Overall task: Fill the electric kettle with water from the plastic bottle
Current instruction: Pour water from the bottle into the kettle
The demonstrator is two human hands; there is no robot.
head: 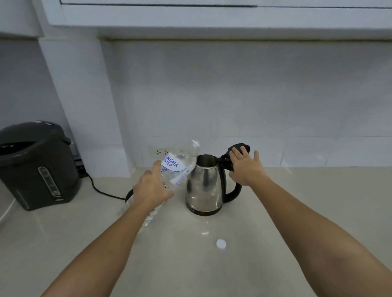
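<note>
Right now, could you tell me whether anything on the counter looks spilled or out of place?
Nothing looks spilled. The white bottle cap lies loose on the counter in front of the kettle, which fits an opened bottle. The left hand tilts the plastic bottle toward the open kettle; the right hand rests on the raised lid.

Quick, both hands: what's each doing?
Left hand: closed around the clear plastic water bottle.
Right hand: open, resting on the steel kettle's black raised lid.

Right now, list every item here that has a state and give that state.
Kettle: upright, lid open.
Bottle: uncapped, tilted toward the kettle's opening.
Cap: off, lying on the counter.
Left hand: grip closed around bottle.
Right hand: open, resting on lid.
Dark dispenser: lid closed.
</note>
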